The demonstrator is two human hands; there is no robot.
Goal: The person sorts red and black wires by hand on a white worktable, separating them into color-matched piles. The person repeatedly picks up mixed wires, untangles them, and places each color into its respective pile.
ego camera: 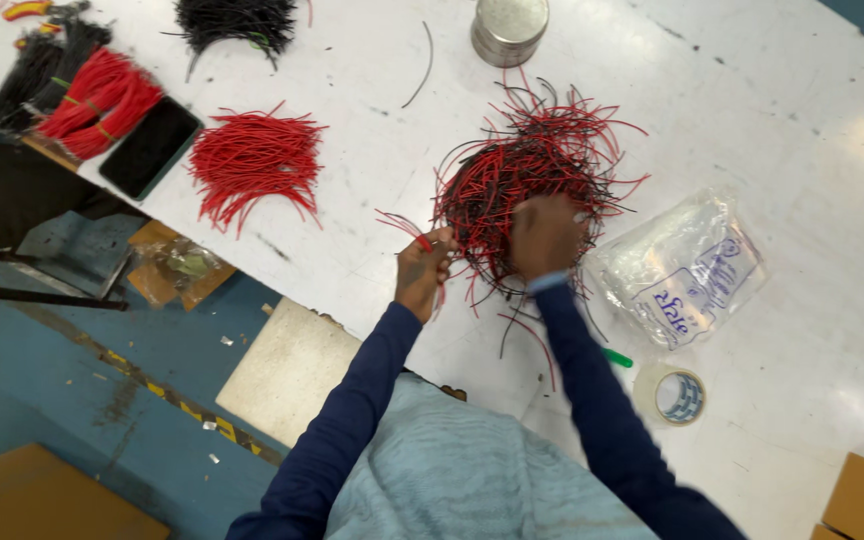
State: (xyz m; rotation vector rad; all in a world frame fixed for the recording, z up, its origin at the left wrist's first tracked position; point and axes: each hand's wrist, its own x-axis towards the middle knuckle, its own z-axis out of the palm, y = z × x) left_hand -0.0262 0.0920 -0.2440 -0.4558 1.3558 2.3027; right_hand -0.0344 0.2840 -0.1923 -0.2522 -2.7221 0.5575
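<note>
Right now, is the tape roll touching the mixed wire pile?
No, the tape roll lies apart from the wire pile, near the plastic bag.

Both hands, left hand (pixel 422 272) and right hand (pixel 544 236), grip the tangled wire pile (pixel 527 170).

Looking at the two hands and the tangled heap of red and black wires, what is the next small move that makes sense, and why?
Probably the right hand should pull one more red wire free and pass it to the left hand. The right hand rests on the mixed red and black heap, while the left hand already pinches a few red wires beside it, and a sorted red pile lies apart.
</note>
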